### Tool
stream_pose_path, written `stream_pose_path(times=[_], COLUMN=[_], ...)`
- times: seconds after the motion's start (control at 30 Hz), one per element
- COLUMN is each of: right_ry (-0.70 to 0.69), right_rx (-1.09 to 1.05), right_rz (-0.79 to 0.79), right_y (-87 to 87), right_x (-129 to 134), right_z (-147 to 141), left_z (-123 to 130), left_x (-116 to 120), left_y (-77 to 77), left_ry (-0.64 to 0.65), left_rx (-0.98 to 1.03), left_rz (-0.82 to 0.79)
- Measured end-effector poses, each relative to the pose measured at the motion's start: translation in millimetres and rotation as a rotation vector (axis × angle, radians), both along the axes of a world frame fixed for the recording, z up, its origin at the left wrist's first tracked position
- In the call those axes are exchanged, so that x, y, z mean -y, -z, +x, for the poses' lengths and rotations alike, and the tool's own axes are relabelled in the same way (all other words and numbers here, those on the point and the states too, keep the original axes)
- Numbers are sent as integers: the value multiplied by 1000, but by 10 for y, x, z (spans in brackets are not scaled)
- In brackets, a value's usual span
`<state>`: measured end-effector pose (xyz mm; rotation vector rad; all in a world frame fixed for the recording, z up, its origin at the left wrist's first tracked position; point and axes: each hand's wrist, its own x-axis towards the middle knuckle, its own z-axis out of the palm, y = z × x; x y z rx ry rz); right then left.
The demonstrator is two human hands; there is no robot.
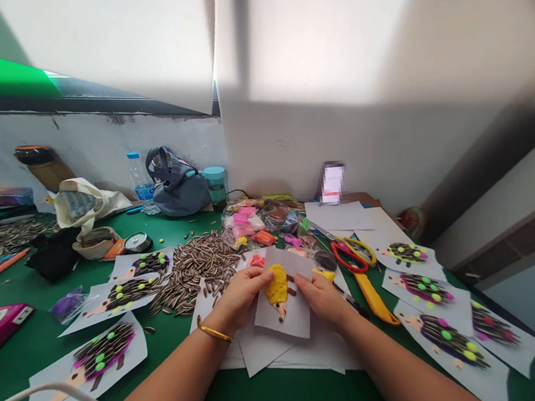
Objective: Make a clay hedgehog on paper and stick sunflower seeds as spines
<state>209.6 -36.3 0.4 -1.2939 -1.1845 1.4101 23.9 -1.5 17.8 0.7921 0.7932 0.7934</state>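
Observation:
Between my two hands is a white paper card (265, 324) bearing a hedgehog of yellow modelling clay (279, 285), with a pale pointed face and brown legs. My left hand (245, 295) pinches the card's left edge, its thumb on the yellow body. Closed on the right edge is my right hand (319, 296), thumb near the brown legs. Under the card lie several white sheets (266, 350). A heap of striped sunflower seeds (202, 256) spreads beyond my left hand, and packets of coloured clay (245, 221) lie behind the card.
Red-handled scissors (347, 257) and a yellow utility knife (374, 297) lie right of my hands. Finished seed hedgehog cards (448, 334) lie at the right, and more hedgehog cards (98, 359) at the left. A blue bag (180, 189), a bottle (142, 183) and a phone (333, 183) stand at the back.

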Motion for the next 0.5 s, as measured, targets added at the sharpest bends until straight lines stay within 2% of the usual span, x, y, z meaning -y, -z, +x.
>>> stream_pose_path(times=[0.17, 0.4, 0.5], right_ry=[-47, -65, -82], right_rx=[14, 54, 97], right_rz=[41, 18, 42], right_y=[-12, -63, -70], right_x=[20, 35, 38], right_z=[-11, -21, -24], left_z=[3, 0, 1], left_x=[5, 8, 15], left_y=[-6, -22, -32], left_ry=[40, 69, 39], left_rx=[42, 41, 23], left_rz=[7, 15, 32])
